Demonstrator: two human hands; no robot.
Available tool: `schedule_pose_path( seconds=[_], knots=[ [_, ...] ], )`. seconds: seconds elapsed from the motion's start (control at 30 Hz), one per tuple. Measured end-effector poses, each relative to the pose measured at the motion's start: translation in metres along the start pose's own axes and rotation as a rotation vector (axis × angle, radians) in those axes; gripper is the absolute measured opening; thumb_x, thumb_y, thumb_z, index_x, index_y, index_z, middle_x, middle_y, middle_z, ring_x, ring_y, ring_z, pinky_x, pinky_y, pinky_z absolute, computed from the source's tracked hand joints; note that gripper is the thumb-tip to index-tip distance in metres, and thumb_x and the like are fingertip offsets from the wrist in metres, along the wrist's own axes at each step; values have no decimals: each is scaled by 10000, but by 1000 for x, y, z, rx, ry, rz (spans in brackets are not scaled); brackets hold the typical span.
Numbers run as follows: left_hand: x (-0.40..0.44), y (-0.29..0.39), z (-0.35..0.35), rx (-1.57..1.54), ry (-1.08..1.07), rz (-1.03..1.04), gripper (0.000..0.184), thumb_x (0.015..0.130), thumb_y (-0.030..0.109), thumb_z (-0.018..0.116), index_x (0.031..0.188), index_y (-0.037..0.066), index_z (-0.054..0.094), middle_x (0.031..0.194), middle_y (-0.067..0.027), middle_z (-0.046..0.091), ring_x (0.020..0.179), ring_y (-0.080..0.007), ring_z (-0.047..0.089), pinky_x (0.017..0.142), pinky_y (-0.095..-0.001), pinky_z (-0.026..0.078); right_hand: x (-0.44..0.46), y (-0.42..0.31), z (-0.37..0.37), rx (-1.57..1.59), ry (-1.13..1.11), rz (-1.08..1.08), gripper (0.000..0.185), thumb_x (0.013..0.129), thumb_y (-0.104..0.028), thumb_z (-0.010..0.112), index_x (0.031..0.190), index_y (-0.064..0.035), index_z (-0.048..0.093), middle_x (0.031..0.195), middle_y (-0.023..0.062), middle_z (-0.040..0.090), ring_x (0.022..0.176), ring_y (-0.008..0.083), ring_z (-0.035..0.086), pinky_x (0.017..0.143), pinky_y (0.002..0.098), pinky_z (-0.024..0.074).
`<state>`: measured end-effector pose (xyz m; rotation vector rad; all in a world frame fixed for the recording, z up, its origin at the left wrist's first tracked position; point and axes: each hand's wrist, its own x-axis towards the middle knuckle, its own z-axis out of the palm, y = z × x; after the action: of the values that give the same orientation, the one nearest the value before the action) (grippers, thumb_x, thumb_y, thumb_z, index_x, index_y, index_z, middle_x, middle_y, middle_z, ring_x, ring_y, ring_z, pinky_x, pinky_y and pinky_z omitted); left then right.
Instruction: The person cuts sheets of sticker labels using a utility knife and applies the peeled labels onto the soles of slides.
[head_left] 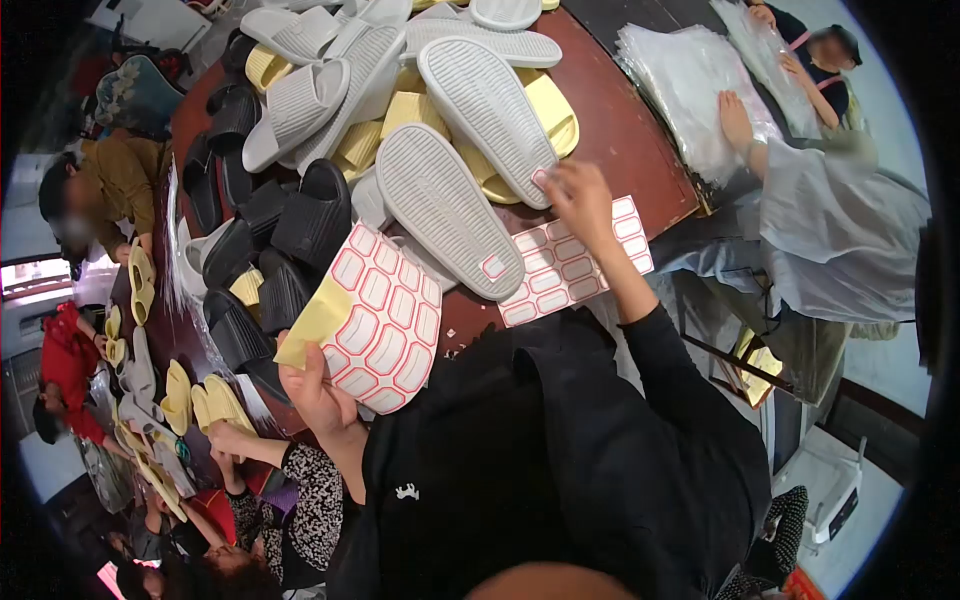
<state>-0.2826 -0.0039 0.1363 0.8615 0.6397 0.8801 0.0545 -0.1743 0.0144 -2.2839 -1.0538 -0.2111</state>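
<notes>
My left hand (322, 395) grips a sheet of red-bordered label stickers (380, 325), its yellow backing folded over at one edge. In the pinched fingers of my right hand (583, 203) is a small sticker (541, 179), against the heel end of a grey slipper (485, 105) lying sole up. Whether the sticker is fully down on the sole I cannot tell. Beside it, another upturned grey slipper (430, 190) bears a red-bordered sticker (494, 267) near its heel. A second sticker sheet (548, 272) lies flat at the table edge, partly beneath my right forearm.
Piled grey slippers (300, 100), black slippers (312, 212) and yellow slippers (548, 108) cover much of the red-brown table (610, 110). Clear plastic bags (680, 95) are stacked at the right, under another person's hand (735, 122). Several people handle slippers along the left.
</notes>
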Motion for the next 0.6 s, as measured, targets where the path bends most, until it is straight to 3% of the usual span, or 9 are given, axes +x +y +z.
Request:
schedule_pose_path(
  seconds=[0.1,0.2,0.37,0.47,0.5,0.6],
  knots=[
    [2,0,-1,2,-6,4,214,910,7,513,1114,-16,452,1088,-129,593,977,-195,593,859,-311,464,30,13,10,-36,96,69,453,754,-254,725,1117,-25,580,1043,122,616,916,256,592,719,321,501],
    [7,1,1,11,3,21,208,912,7,510,1111,-13,454,1091,-129,591,981,-193,591,857,-311,466,51,13,33,383,-72,397,477,753,-279,740,1105,-5,573,1073,149,622,923,243,617,736,309,506],
    [7,-1,0,-30,-7,29,191,916,8,503,1100,-13,457,1084,-131,596,976,-193,594,859,-316,468,66,19,20,565,-302,524,550,745,-293,757,1138,24,538,1088,169,619,916,214,632,746,297,509],
    [7,-1,2,-72,-6,38,181,917,9,501,1092,-15,459,1077,-135,598,970,-193,597,857,-319,472,72,-20,-24,1036,-577,641,547,779,-248,730,1179,39,492,1077,151,622,892,201,638,759,302,512],
    [7,-1,3,-79,-4,46,177,918,8,499,1088,-18,460,1076,-139,599,968,-193,599,855,-319,474,76,-20,-24,1031,-592,624,547,779,-248,730,1179,39,492,1077,151,622,892,201,638,759,302,512],
    [2,-2,4,-104,8,52,168,919,6,495,1081,-24,463,1074,-146,601,962,-195,602,852,-320,477,82,-14,-29,1374,-605,892,489,810,-150,690,1220,15,480,996,142,633,877,188,633,792,326,511]
  ],
)
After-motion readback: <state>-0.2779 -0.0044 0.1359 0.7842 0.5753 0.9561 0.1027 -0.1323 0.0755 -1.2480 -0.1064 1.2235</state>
